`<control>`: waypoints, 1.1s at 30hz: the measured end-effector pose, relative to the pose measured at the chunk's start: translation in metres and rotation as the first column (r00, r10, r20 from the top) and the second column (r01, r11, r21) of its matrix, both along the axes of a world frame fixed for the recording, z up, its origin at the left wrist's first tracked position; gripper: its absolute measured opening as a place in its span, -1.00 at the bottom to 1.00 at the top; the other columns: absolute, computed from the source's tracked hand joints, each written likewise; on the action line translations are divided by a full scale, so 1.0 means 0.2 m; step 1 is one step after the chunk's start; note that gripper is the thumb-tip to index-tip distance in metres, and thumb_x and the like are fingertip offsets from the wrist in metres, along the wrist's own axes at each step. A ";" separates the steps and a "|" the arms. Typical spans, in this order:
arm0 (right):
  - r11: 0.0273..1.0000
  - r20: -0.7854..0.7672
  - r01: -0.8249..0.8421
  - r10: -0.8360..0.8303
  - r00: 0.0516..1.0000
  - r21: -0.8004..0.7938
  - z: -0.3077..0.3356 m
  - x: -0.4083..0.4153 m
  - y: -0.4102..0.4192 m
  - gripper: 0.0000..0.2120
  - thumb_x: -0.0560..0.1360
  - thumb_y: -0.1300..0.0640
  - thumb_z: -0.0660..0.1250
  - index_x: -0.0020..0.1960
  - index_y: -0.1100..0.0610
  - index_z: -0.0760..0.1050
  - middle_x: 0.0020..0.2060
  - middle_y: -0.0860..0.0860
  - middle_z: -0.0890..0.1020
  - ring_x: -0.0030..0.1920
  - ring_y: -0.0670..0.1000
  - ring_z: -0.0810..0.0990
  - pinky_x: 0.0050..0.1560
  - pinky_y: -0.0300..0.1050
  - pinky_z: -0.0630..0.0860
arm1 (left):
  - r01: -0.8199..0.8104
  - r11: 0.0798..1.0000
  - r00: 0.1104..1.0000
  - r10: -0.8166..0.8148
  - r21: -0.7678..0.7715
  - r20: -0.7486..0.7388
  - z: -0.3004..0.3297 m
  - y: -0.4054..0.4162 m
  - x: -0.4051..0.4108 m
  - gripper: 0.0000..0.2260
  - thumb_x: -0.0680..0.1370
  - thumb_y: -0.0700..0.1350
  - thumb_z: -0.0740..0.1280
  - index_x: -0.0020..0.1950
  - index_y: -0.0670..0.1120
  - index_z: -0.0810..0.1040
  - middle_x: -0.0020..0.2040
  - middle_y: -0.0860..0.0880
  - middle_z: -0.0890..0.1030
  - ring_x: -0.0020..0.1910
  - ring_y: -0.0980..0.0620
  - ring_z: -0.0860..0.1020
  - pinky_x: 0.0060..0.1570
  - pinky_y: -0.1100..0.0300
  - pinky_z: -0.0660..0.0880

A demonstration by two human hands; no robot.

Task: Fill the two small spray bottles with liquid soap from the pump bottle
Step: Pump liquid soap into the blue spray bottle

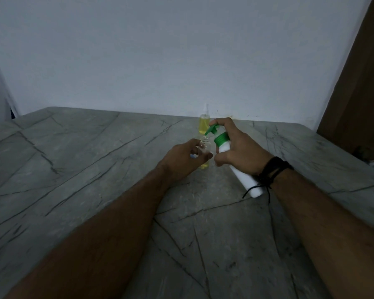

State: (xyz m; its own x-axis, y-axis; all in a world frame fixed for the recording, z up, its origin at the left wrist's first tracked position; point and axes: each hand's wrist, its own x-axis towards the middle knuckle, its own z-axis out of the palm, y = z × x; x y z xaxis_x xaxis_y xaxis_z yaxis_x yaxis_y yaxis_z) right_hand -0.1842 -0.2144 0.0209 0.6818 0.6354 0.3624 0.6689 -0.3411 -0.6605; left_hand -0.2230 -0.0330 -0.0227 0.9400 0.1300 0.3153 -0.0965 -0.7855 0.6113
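Holding yellow-bottomed open spray bottle (pixel 204 152), pump bottle (pixel 235 167).

Left arm (pixel 108 214): bare from hand to elbow — no sleeve, nothing worn
Right arm (pixel 324 214): bare, sleeveless
Right wrist: black cord band (pixel 273 169), wound in several turns — loose knotted ends hanging below it

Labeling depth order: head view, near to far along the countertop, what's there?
Left hand gripping the open small bottle and right hand holding the tilted pump bottle → filled small bottle → wall.
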 end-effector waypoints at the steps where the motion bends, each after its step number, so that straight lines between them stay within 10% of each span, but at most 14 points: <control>1: 1.000 0.001 -0.002 0.002 1.000 -0.003 0.00 0.00 0.00 -0.22 0.29 0.34 0.48 0.38 -0.10 0.27 -0.10 -0.05 0.55 -0.21 -0.01 0.57 -0.24 -0.20 0.46 | -0.002 1.000 1.000 0.002 0.004 -0.003 0.00 0.00 0.00 -0.50 0.54 0.18 0.33 0.41 -0.02 0.42 0.28 -0.05 0.59 0.15 0.01 0.58 0.08 0.15 0.51; 33: 1.000 0.004 0.011 -0.011 1.000 0.012 0.00 0.00 0.00 -0.22 0.32 0.32 0.49 0.39 -0.12 0.27 -0.09 -0.10 0.56 -0.23 -0.09 0.57 -0.31 -0.40 0.42 | -0.012 1.000 1.000 0.012 0.010 -0.004 -0.01 0.00 0.01 -0.52 0.54 0.19 0.34 0.39 0.00 0.42 0.27 -0.02 0.59 0.09 0.08 0.56 -0.03 0.22 0.44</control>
